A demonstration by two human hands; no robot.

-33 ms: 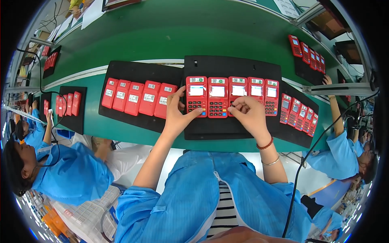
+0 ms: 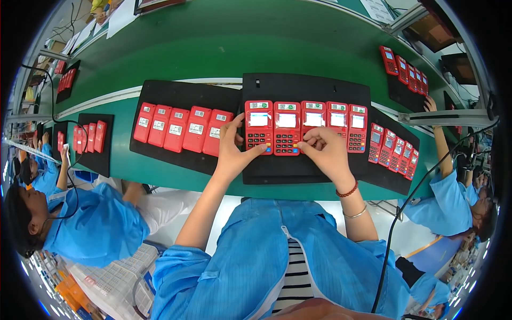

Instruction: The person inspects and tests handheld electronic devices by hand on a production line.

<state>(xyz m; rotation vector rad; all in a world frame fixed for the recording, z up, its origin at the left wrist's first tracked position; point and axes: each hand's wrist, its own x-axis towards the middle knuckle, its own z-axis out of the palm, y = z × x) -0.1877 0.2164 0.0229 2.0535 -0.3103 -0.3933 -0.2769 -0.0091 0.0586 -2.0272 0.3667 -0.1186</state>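
A black tray (image 2: 304, 170) lies on the green belt in front of me and carries a row of several red keypad terminals, face up with lit screens. My left hand (image 2: 232, 152) wraps the left edge of the leftmost terminal (image 2: 258, 125), thumb on its keypad. My right hand (image 2: 328, 152) rests with curled fingers on the keypad of the third terminal (image 2: 313, 116), hiding its lower half. The second terminal (image 2: 287, 130) lies between my hands, untouched.
A second black tray (image 2: 160, 154) on the left holds several red terminals face down. Another tray (image 2: 384, 176) with red terminals overlaps at the right. Co-workers in blue coats sit at left (image 2: 90, 224) and right (image 2: 453, 197). A black cable (image 2: 397, 224) hangs at right.
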